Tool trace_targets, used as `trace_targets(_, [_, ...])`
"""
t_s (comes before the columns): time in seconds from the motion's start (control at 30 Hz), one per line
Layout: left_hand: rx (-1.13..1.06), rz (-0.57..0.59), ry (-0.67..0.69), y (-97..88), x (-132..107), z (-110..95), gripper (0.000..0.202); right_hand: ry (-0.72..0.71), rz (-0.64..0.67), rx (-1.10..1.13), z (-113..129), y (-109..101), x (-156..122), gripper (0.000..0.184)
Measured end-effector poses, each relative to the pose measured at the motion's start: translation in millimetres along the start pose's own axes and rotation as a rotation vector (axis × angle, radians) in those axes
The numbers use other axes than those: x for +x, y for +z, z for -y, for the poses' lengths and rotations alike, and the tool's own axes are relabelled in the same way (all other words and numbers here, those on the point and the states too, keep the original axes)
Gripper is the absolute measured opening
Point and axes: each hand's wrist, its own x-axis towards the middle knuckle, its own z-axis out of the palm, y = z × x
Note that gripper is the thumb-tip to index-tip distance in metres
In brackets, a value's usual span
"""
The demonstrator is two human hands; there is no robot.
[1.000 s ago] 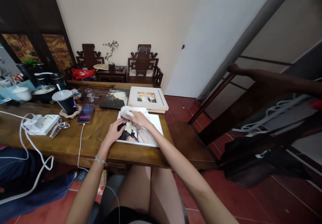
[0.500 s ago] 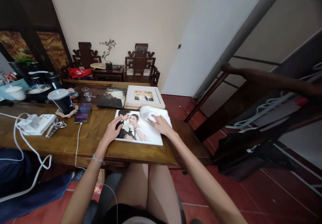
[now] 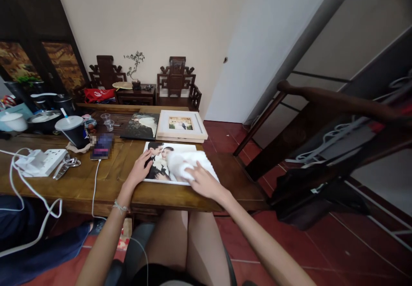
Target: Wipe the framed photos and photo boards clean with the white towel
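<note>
A wedding photo panel [image 3: 157, 166] with a white border lies flat on the wooden table before me. My left hand [image 3: 140, 169] rests on its left edge, fingers stretched over the border and the thumb apart. Spread over the right part of the panel is a white cloth [image 3: 177, 161], which hides much of that side. My right hand [image 3: 204, 182] grips a bunched part of this cloth near the panel's lower right, pressing it down with the index finger extended.
Behind the panel lie a dark photo panel [image 3: 141, 125] and a light-framed picture [image 3: 164, 125]. To the left are a charging phone [image 3: 102, 146], a lidded cup with a straw [image 3: 72, 131], a power strip [image 3: 53, 161] and cables. A wooden chair back [image 3: 296, 140] stands at right.
My right hand has drawn the cloth toward me and slightly left across the panel, covering more of the picture. My left hand stays on the left edge. The view has shifted slightly.
</note>
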Motion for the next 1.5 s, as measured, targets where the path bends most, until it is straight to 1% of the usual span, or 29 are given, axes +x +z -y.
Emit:
trace_targets(0.07, [-0.012,0.010,0.003,-1.5,0.1,0.7,0.048,0.063,-0.049,-0.038,-20.0,2.2,30.3,0.036])
trace_targets(0.13, [-0.024,0.012,0.003,-2.4,0.3,1.9,0.048,0.105,-0.086,-0.062,-34.9,5.4,53.4,0.034])
trace_targets(0.2, [-0.035,0.005,-0.001,-2.1,0.6,3.4,0.047,0.123,-0.104,-0.075,-40.5,8.8,63.0,0.032])
trace_targets(0.23, [-0.039,0.001,-0.002,-1.5,0.7,4.1,0.047,0.124,-0.103,-0.080,-39.4,10.6,61.7,0.032])
trace_targets(0.27, [-0.042,-0.003,-0.002,-0.7,0.6,4.8,0.047,0.118,-0.098,-0.083,-35.8,12.4,56.4,0.031])
trace_targets(0.33, [-0.045,-0.012,-0.002,1.1,0.2,5.5,0.047,0.077,-0.082,-0.079,-22.3,15.7,35.2,0.031])
trace_targets(0.5, [-0.021,-0.006,-0.010,3.5,-1.6,3.0,0.049,-0.106,-0.006,0.022,23.4,15.8,-37.5,0.035])
trace_targets(0.57, [-0.010,0.000,-0.014,3.3,-2.0,2.0,0.050,-0.139,0.025,0.066,33.6,12.2,-52.8,0.034])
trace_targets(0.6, [-0.004,0.002,-0.011,3.1,-2.2,2.0,0.050,-0.141,0.035,0.081,35.0,10.4,-54.7,0.033])
trace_targets(0.63, [0.002,0.003,-0.005,2.9,-2.3,2.4,0.049,-0.133,0.037,0.089,33.7,8.8,-52.6,0.032])
trace_targets(0.7, [0.007,0.004,0.011,2.6,-2.4,3.8,0.048,-0.105,0.021,0.082,23.6,7.0,-37.5,0.032])
trace_targets(0.8, [-0.005,0.003,0.024,2.3,-2.4,6.0,0.046,-0.048,-0.017,0.020,-2.6,6.8,3.2,0.038])
trace_targets(0.9, [-0.017,0.003,0.029,2.2,-2.5,6.2,0.046,0.021,-0.039,-0.041,-24.0,8.8,43.9,0.037])
trace_targets(0.97, [-0.018,-0.007,0.027,2.6,-2.4,5.8,0.047,0.056,-0.054,-0.060,-27.1,12.0,58.4,0.034])
trace_targets(1.0, [-0.018,-0.015,0.024,2.9,-2.3,5.6,0.046,0.066,-0.064,-0.067,-24.5,14.4,59.9,0.033])
trace_targets(1.07, [-0.016,-0.028,0.021,3.5,-2.1,5.2,0.045,0.065,-0.073,-0.077,-11.8,19.6,51.0,0.031])
trace_targets(1.17, [-0.012,-0.032,0.012,4.2,-2.1,4.3,0.044,0.004,-0.049,-0.060,17.9,25.2,15.1,0.033])
trace_targets(1.27, [0.003,-0.027,-0.004,3.8,-2.8,2.2,0.045,-0.102,0.002,0.003,43.1,22.5,-24.2,0.038])
trace_targets(1.33, [0.013,-0.020,0.001,3.2,-3.2,1.0,0.046,-0.132,0.032,0.038,49.2,16.8,-38.2,0.037])
trace_targets(1.4, [0.015,-0.012,0.009,2.7,-3.3,0.9,0.046,-0.092,0.051,0.049,44.5,11.1,-36.9,0.034])
trace_targets(1.43, [0.014,-0.008,0.011,2.7,-3.3,1.3,0.046,-0.056,0.049,0.043,38.4,9.1,-30.6,0.034])
trace_targets(1.5, [0.006,-0.008,0.016,3.0,-3.0,2.9,0.046,-0.002,0.019,0.011,21.0,7.4,-8.7,0.035])
